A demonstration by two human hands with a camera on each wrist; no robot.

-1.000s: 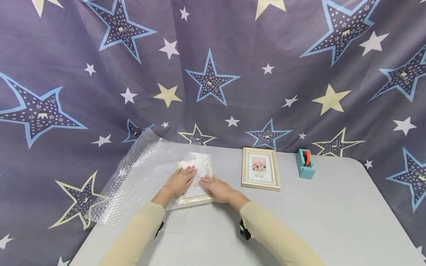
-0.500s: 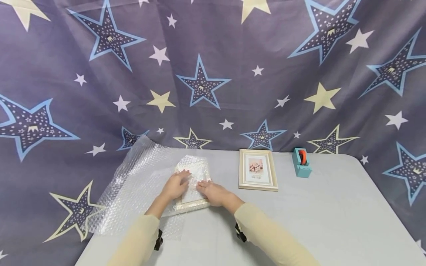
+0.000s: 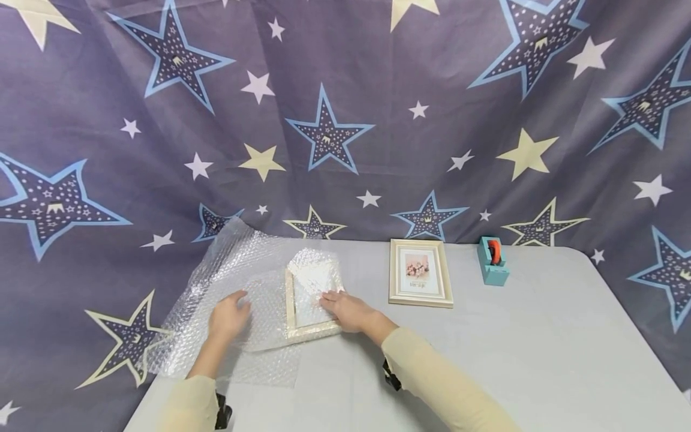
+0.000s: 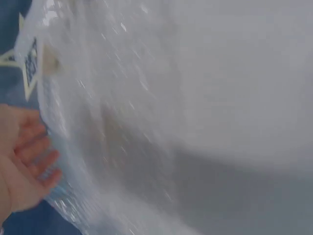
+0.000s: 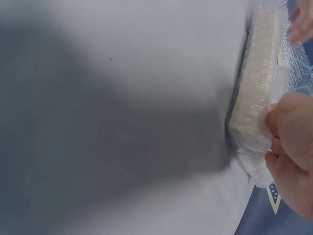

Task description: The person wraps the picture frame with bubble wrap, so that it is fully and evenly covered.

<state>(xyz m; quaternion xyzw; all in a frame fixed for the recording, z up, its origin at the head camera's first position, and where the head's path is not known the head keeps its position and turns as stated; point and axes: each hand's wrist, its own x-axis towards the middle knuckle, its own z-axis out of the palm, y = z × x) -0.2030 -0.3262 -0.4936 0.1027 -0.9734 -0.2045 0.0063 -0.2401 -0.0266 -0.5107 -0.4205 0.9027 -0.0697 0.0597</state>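
Observation:
A photo frame (image 3: 291, 300) with a pale gold border lies on the table, partly covered by bubble wrap (image 3: 254, 300). A folded flap of the wrap lies over its right part. My right hand (image 3: 351, 311) rests on the frame's right side, fingers laid over the flap; in the right wrist view this hand (image 5: 296, 147) touches the wrapped edge (image 5: 254, 83). My left hand (image 3: 229, 315) is over the loose wrap left of the frame. Its fingers look relaxed, with nothing held, in the left wrist view (image 4: 29, 156).
A second, unwrapped photo frame (image 3: 421, 273) with a flower picture lies to the right. Beyond it stands a teal tape dispenser (image 3: 493, 262) with an orange roll. Loose wrap hangs past the left edge of the pale table (image 3: 513, 354), before a star-patterned curtain (image 3: 378, 72).
My left hand has left the wrapped frame and moved left over the loose wrap, uncovering the frame's left border. My right hand stays on the frame. The view has shifted slightly.

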